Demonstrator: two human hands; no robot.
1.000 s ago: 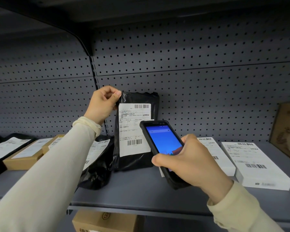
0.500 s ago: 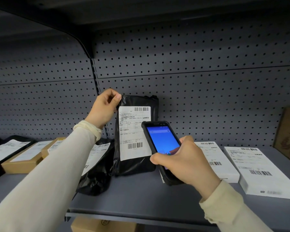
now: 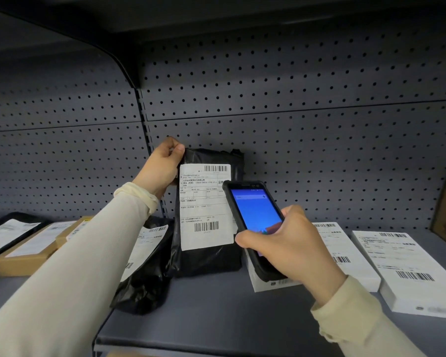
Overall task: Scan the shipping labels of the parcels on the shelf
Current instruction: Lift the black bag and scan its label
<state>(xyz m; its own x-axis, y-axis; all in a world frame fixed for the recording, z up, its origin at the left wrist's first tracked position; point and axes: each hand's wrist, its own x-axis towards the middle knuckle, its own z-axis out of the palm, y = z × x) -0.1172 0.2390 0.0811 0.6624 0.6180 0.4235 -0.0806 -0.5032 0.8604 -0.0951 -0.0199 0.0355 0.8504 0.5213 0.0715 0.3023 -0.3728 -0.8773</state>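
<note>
Head view: the left hand, at centre left of the frame, is pinching the top left corner of a black poly parcel, keeping it standing upright on the grey shelf against the perforated grey back panel. A white shipping label is covering most of the parcel's front, with one barcode at its top and one near its bottom. The right hand, at centre right, is gripping a black handheld scanner with fingers curled round its lower body; its blue screen is facing the camera and its upper end is overlapping the label's right edge. Cream sleeves are covering both forearms. A second black bag with its own label is slumping just left of the standing parcel, partly behind the left sleeve. Two white boxes with labels are lying flat at the right of the frame, a brown box and a dark flat parcel at the far left. A dark upper shelf is running across the top of the frame, and a curved bracket is dropping from it at upper left
</note>
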